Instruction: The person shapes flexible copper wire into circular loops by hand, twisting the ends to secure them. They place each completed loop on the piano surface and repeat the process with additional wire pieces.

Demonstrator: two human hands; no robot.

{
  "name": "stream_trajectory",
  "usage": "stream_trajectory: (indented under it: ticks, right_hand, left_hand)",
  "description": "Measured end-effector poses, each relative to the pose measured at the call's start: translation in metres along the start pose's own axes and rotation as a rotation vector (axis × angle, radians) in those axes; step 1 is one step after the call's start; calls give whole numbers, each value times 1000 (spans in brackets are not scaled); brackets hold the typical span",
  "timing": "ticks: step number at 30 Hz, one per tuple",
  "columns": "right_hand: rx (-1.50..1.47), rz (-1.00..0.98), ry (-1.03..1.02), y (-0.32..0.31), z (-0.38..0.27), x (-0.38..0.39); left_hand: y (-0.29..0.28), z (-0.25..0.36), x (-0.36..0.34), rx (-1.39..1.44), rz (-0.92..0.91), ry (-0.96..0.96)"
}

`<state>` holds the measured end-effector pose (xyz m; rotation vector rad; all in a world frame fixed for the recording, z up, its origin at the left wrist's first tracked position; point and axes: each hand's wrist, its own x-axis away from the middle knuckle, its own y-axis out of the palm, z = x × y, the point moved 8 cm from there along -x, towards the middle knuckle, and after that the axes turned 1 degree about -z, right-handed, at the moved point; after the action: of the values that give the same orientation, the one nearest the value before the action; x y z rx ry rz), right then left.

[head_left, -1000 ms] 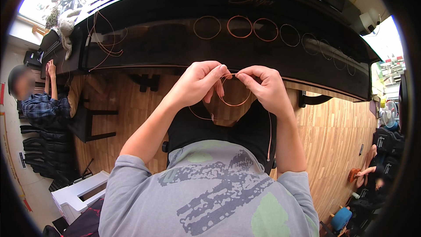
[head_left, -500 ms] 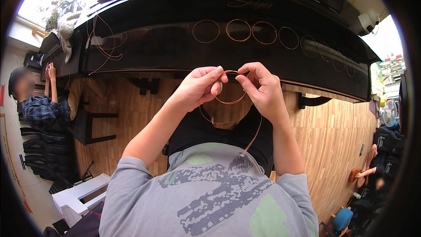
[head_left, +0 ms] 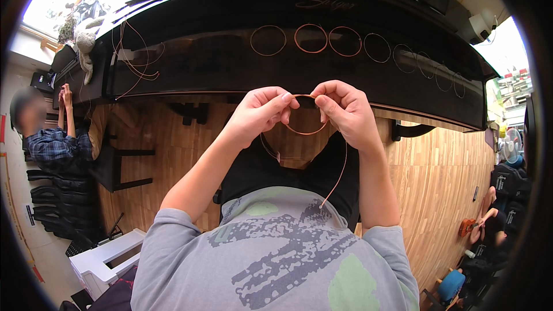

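Note:
A thin copper-coloured instrument string point(head_left: 305, 133) is bent into a small loop between my two hands, above my lap. My left hand point(head_left: 262, 116) pinches the loop's left side between thumb and fingers. My right hand point(head_left: 349, 116) pinches its right side, the two sets of fingertips a short gap apart. One loose length hangs from my right hand, its end in front of my shirt. Another part curves down under my left hand over my dark trousers. Whether the strands are wound round each other inside my fingers is hidden.
Beyond my hands lies a glossy black piano lid point(head_left: 196, 75). On it are a row of coiled strings point(head_left: 311, 53) and a tangle of loose strings point(head_left: 138, 75) at left. A person point(head_left: 49, 144) works at far left; another holds a small guitar point(head_left: 468, 228) at right.
My right fingers have shifted on the string, and the loop's lower strands look drawn closer together. The hanging tail has swung slightly and curves more. At right, the small guitar shows more fully.

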<state>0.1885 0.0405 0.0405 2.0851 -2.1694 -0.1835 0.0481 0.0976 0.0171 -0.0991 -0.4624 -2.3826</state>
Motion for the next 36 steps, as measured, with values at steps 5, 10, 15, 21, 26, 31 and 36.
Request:
stream_trajectory:
  ticks: [5,10,15,21,26,31,36]
  right_hand:
    - [-138,6,55,-1,6,-1]
    - [-190,112,28,-5,16,-3]
    - [-59,32,33,0,6,-1]
    - [152,9,11,-14,-2,11]
    - [73,1,-28,-10,-14,28]
    - [315,-260,-99,8,-22,41]
    - [476,-58,-55,-4,-21,33]
  left_hand:
    - [6,33,10,-692,211,385]
    - [26,54,19,-1075,287,571]
    - [13,51,12,-917,276,518]
    - [3,51,11,-741,296,395]
    - [-3,48,9,-669,317,363]
    - [-9,47,5,-539,292,370]
    - [-9,45,4,-481,278,345]
